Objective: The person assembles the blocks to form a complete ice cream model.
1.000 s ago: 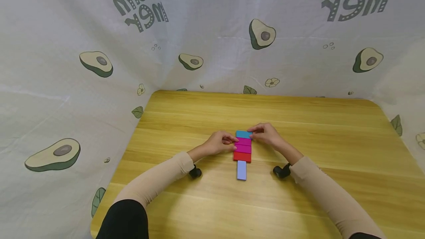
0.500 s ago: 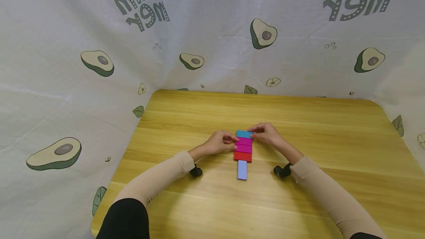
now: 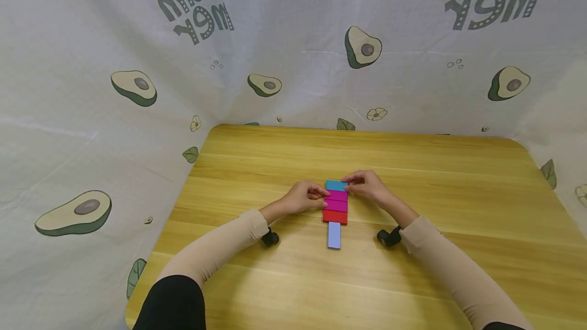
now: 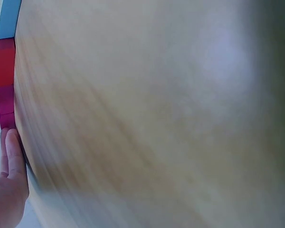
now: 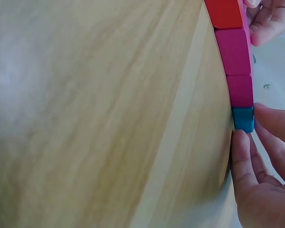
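Observation:
In the head view, several flat blocks lie edge to edge in a column on the wooden table. A blue block (image 3: 336, 185) is at the far end, then two magenta blocks (image 3: 337, 201), then a red block (image 3: 335, 217). A light purple block (image 3: 334, 235) stands lengthwise below the red one. My left hand (image 3: 300, 197) holds the magenta pair at their left ends with thumb and fingers. My right hand (image 3: 367, 185) pinches the blue block's right end. Right wrist view: the thumb overlaps the blue block (image 5: 243, 119), and a fingertip is at its far edge.
The wooden table (image 3: 412, 269) has rounded far corners. Behind it and along the left hangs a white cloth (image 3: 298, 14) with avocado prints. Small black devices sit at both wrists, the right one (image 3: 389, 237) close over the table.

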### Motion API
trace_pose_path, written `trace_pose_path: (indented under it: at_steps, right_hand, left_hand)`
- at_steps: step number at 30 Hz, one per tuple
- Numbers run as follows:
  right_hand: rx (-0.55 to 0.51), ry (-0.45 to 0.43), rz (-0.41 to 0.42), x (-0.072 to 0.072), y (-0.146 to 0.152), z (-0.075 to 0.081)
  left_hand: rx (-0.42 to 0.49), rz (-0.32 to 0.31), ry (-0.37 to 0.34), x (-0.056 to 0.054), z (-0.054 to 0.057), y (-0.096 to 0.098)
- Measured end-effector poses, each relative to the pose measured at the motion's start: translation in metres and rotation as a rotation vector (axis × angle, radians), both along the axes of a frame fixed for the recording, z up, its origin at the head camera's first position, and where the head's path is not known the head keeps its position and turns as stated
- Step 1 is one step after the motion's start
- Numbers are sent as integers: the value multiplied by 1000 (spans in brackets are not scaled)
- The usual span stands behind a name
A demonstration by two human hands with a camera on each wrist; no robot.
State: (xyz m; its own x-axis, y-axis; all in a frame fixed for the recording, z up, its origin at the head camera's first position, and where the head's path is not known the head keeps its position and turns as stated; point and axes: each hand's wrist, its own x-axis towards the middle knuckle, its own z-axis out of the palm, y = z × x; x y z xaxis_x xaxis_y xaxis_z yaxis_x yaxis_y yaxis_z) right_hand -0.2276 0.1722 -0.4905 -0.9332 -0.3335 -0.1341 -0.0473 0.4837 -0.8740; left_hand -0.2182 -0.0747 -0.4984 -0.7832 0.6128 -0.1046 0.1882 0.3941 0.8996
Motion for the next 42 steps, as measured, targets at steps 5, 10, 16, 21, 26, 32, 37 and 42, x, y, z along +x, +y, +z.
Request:
trace_pose_path:
  at_steps: [5,10,16,21,26,32,37,42]
  right_hand:
    - [2,12,-1,0,-1,-1]
    - [-3,10,0,-1,-1,0]
    - [-20,-8,9,-1,0,-1]
    - [-29,-16,13,-1,-1,0]
    - [-22,-15,10,-1,-2,0]
    - [-28,-24,-7,3,-4,2]
    - [-64,-42,-41,3,-2,3]
    - [-72,-15,-75,0,4,5]
  left_hand:
    - [9,-3,6,0,0,0]
    - [7,5,0,0,0,-1]
    - [4,5,-6,0,-1,0]
    - [2,4,-5,-1,-1,-1]
    - [7,2,-11,-1,-2,-2]
    - [6,-20,-28,-2,-2,-4]
    - [-6,-38,-32,-4,3,-5]
    - [-18,-44,-17,-6,8,-4]
